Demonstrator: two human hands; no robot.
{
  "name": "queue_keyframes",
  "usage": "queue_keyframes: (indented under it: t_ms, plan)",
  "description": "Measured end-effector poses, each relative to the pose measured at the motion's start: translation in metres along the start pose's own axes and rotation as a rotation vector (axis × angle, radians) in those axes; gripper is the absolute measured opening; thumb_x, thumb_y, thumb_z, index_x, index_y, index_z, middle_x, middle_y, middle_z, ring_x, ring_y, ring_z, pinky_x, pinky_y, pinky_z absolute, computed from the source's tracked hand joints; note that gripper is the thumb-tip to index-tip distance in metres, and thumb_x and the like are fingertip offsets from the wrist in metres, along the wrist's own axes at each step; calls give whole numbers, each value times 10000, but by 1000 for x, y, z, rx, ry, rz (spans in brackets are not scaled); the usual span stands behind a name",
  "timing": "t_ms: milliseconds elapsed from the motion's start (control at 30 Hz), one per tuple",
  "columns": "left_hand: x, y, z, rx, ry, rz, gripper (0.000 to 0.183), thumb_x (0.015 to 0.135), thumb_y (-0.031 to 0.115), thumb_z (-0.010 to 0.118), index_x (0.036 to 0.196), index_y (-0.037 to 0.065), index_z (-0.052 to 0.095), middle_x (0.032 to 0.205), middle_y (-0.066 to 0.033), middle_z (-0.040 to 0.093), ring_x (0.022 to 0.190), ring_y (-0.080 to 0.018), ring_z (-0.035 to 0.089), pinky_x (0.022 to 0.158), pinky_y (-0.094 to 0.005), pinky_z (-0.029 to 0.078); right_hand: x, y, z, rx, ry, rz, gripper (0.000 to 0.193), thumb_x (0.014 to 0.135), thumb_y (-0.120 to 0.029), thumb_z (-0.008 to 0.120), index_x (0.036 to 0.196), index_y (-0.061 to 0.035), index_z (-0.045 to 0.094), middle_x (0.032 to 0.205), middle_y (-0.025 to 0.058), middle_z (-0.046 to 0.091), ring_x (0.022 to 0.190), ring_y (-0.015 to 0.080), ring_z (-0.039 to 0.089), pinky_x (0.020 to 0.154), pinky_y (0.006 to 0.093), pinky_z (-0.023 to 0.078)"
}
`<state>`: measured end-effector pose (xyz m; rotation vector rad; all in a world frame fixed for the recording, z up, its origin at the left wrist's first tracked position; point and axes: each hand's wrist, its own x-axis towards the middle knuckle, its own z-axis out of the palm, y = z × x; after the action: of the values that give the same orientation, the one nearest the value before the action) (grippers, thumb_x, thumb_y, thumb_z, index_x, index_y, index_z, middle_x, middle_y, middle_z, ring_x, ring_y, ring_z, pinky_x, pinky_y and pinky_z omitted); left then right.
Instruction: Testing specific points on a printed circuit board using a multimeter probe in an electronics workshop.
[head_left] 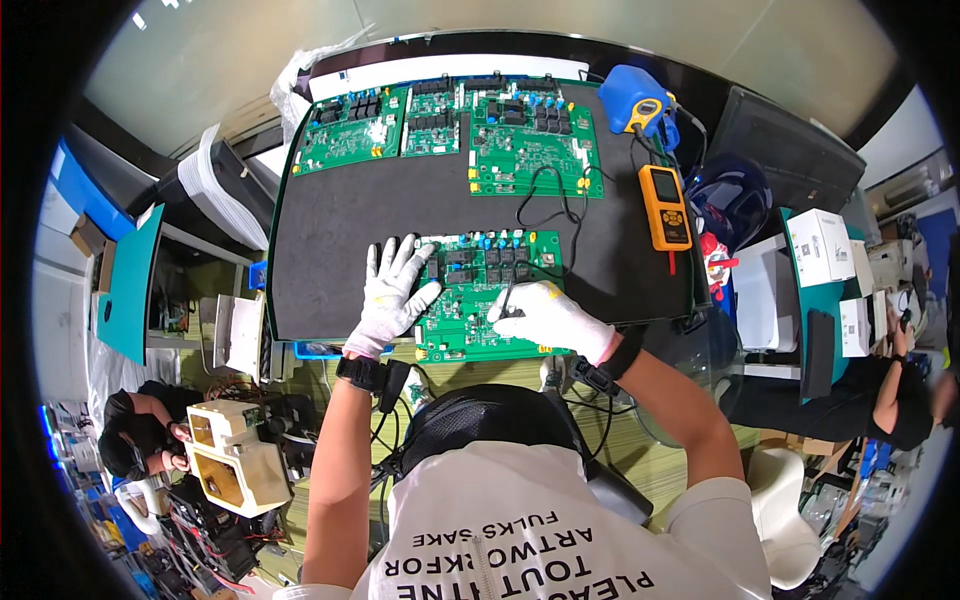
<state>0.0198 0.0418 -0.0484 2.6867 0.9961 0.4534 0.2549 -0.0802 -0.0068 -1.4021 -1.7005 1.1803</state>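
A green circuit board [470,316] with black relays, blue parts and yellow terminals lies near the front edge of the dark mat [345,225]. My left hand [393,290], in a white glove, rests at its left side; the fingers are spread and the fingertips touch the board's edge. Over the board's right half is my gloved right hand [550,318], fingers closed around a thin black tool on a cable [570,230]. Its tip and exact kind are hidden by the hand. The cable loops away toward the back right.
Several more green boards [345,140] lie along the mat's back edge. A blue and yellow device [637,100] stands at the back right, with a yellow handheld meter [664,208] in front of it. Other people [880,395] work at both sides.
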Motion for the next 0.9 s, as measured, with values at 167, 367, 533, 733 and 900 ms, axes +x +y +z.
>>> queue_keyframes:
  t_ms: [167,367,533,733,900]
  plan:
    - [0,0,2,10,-4,0,573,849,468,508,1321,156,420,1380,-170,363,1290,-394,285,1084,-503,96,0,2,1,34,-15,67,188,758,-153,632,890,-21,638,774,95,653,648,160,612,606,291,476]
    - [0,1,0,11,-9,-2,572,850,467,508,1322,157,419,1378,-168,366,1289,-395,285,1083,-503,96,1,5,2,-14,-14,27,175,760,-157,628,879,-29,632,731,73,639,544,136,575,511,285,455]
    - [0,-1,1,10,-10,-1,574,850,469,505,1323,156,417,1380,-167,363,1290,-395,284,1083,-504,94,2,6,2,9,-31,47,177,763,-153,625,886,-27,629,725,77,636,544,139,577,510,289,457]
    - [0,-2,2,25,-20,-9,586,847,479,503,1326,155,412,1388,-165,354,1292,-394,282,1085,-502,91,2,7,3,-20,-5,-21,196,758,-155,628,895,-15,631,760,101,645,646,160,612,600,296,476]
    - [1,-1,-1,28,-73,-14,595,865,468,484,1346,133,382,1404,-180,318,1306,-391,250,1088,-491,69,0,1,0,-18,-14,24,190,758,-145,630,891,-9,633,794,108,653,726,166,623,667,296,477]
